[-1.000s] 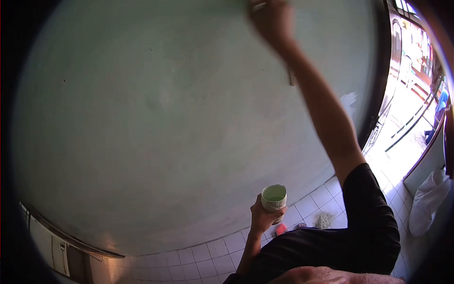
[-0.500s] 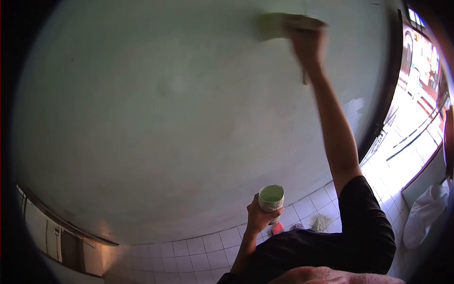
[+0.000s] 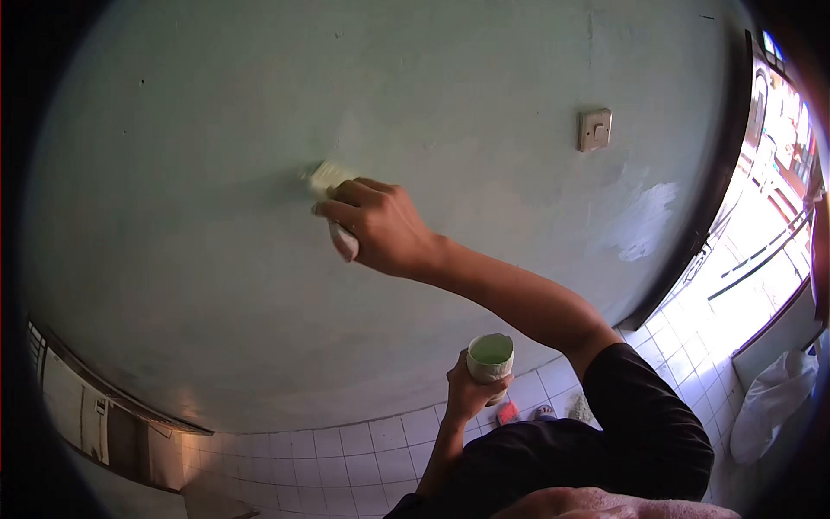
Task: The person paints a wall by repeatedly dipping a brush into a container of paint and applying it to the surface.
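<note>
My right hand (image 3: 376,223) is closed around a paintbrush (image 3: 342,242), whose handle sticks out below the palm. Its pale, paint-covered bristles (image 3: 328,178) lie against the green wall (image 3: 225,259). Lower down, near my waist, my left hand (image 3: 467,391) is wrapped round a whitish cup (image 3: 490,372). Light green paint (image 3: 491,349) shows inside the cup, which is held roughly upright with its mouth toward me.
A light switch (image 3: 595,130) is mounted on the wall at the right, above a whitish patch (image 3: 647,221). Beyond it is a bright doorway (image 3: 761,216). White tiles (image 3: 363,470) cover the floor. A red item (image 3: 507,413) and a white bag (image 3: 772,406) lie there.
My right hand has swept the brush left and down from the upper right of the wall, uncovering the light switch. My left hand with the cup has hardly moved.
</note>
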### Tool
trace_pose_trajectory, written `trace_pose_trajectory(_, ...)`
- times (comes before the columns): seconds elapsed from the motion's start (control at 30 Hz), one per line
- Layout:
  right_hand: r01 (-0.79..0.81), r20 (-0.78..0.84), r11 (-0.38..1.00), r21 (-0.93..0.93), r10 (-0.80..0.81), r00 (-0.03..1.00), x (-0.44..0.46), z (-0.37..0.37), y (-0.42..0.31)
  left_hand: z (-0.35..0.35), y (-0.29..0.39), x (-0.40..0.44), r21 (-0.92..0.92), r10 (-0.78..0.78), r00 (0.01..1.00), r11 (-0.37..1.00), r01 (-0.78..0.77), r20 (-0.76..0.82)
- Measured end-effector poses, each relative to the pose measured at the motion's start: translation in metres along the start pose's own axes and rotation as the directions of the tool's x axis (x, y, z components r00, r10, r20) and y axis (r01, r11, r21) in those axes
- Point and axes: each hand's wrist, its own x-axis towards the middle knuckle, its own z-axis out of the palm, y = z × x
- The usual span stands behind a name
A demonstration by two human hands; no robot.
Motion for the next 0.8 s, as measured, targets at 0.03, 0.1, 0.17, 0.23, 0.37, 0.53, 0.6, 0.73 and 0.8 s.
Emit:
trace_pose_trajectory(0.03, -0.07, 0.007, 0.986, 0.152, 0.07, 0.998, 0.002, -0.007, -0.001, -0.002, 0.0, 0.0, 0.002, -0.003, 1.0, 1.0, 0.003, 0.004)
trace_pose_trajectory(0.1, -0.187, -0.013, 0.942, 0.28, 0.198, 0.98, -0.003, -0.027, 0.021, -0.001, -0.001, 0.001, -0.029, -0.01, 1.0, 1.0, 0.01, -0.012)
trace_pose_trajectory(0.17, -0.273, -0.168, 0.946, 0.177, 0.303, 0.938, -0.011, -0.063, 0.076, -0.003, -0.001, 0.0, -0.037, -0.028, 0.999, 0.999, 0.027, -0.026)
trace_pose_trajectory(0.23, -0.47, -0.307, 0.872, 0.138, 0.489, 0.817, -0.012, -0.117, 0.103, -0.009, -0.009, -0.003, -0.035, -0.048, 0.998, 0.998, 0.046, -0.042)
trace_pose_trajectory(0.37, -0.485, -0.609, 0.841, -0.241, 0.258, 0.75, -0.006, -0.153, 0.112, -0.01, -0.021, -0.016, -0.069, -0.072, 0.994, 0.995, 0.067, -0.077)
trace_pose_trajectory(0.53, -0.305, -0.487, 0.91, -0.281, 0.139, 0.862, 0.023, -0.044, 0.057, -0.021, -0.029, -0.016, -0.045, -0.075, 0.991, 0.996, 0.071, -0.113)
trace_pose_trajectory(0.6, -0.22, -0.356, 0.971, -0.098, 0.172, 0.919, 0.04, 0.003, 0.015, -0.023, -0.031, -0.016, -0.046, -0.012, 0.995, 0.999, 0.008, -0.102)
trace_pose_trajectory(0.73, -0.197, -0.085, 0.941, 0.277, 0.228, 0.97, 0.066, 0.017, -0.01, -0.027, -0.026, -0.015, -0.049, -0.028, 0.997, 0.999, 0.025, -0.068)
trace_pose_trajectory(0.8, -0.139, -0.147, 0.94, 0.313, 0.193, 0.97, 0.068, 0.004, 0.027, -0.023, -0.022, -0.013, -0.063, -0.027, 0.998, 0.998, 0.023, -0.056)
